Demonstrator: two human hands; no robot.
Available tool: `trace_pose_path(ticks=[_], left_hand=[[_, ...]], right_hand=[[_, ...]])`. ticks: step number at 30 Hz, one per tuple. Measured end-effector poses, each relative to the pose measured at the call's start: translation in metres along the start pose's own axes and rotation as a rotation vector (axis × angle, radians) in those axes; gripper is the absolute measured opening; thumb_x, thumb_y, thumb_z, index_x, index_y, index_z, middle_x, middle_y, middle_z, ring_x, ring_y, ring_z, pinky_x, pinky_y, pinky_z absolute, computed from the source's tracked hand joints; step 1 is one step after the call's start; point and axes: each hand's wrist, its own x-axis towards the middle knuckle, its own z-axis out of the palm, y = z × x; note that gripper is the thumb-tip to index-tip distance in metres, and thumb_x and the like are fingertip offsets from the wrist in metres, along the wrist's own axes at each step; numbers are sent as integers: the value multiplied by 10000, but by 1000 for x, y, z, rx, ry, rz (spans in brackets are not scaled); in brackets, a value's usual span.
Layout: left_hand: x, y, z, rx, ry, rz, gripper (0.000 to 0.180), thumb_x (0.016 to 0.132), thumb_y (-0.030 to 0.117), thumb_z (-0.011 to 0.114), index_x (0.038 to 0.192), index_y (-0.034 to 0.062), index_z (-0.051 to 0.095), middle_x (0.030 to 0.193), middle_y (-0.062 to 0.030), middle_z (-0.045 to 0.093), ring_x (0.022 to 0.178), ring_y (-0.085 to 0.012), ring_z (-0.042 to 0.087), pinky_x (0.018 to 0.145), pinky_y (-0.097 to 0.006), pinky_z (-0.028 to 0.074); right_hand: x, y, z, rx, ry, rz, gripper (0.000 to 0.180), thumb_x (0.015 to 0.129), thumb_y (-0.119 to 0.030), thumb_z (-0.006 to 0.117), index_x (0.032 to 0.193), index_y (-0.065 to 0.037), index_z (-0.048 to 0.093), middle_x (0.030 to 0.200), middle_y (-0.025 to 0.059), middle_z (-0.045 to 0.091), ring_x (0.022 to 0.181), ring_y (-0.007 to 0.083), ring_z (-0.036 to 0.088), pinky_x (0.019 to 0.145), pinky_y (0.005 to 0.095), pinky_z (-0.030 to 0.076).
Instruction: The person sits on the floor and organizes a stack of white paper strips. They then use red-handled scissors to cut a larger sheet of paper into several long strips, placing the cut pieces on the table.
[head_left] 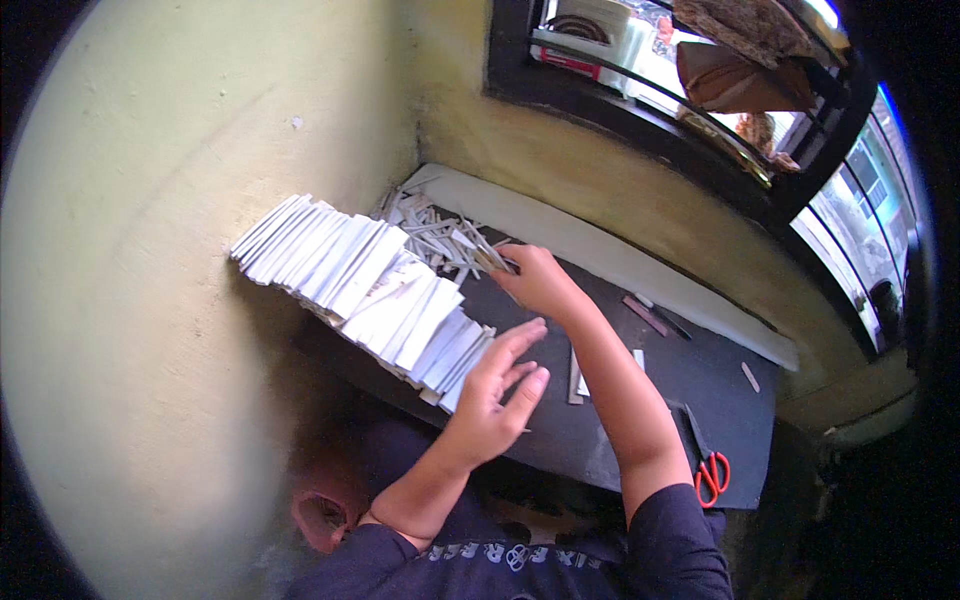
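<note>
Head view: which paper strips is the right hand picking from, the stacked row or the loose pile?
The loose pile in the far corner; the right hand touches it, while the left hand rests against the stacked row.

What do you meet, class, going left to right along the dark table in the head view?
Row of white cards → left hand → loose strip → red-handled scissors.
</note>
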Motion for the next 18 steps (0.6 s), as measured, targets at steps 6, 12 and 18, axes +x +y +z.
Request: trace_pose_path(ticks=[6, 12, 18], left_hand=[[3, -4, -15, 21, 28, 30, 397, 877, 14, 473, 1268, 4, 409, 1354, -123, 399, 1260, -206, 377, 1013, -332, 306], [4, -3, -26, -9, 76, 21, 385, 887, 29, 461, 1265, -20, 403, 1330, -128, 422, 1252, -209, 386, 1014, -327, 304], [6, -10, -17, -23, 101, -17, 359, 888, 60, 482, 1232, -30, 434, 1268, -129, 481, 1207, -198, 428, 998, -314, 325]], right_hand=[[88, -2, 63, 184, -4, -109, 395, 724, -217, 688, 1070, -38, 626, 908, 184, 652, 801, 305, 634, 711, 372, 497], [79, -17, 67, 186, -66, -84, 376, 741, -220, 687, 1085, -78, 635, 1032, 188, 624, 962, 314, 598, 844, 361, 457], [33, -3, 32, 81, 249, -191, 318, 806, -223, 640, 1102, -107, 626, 1200, 185, 539, 1094, 320, 529, 913, 358, 414]])
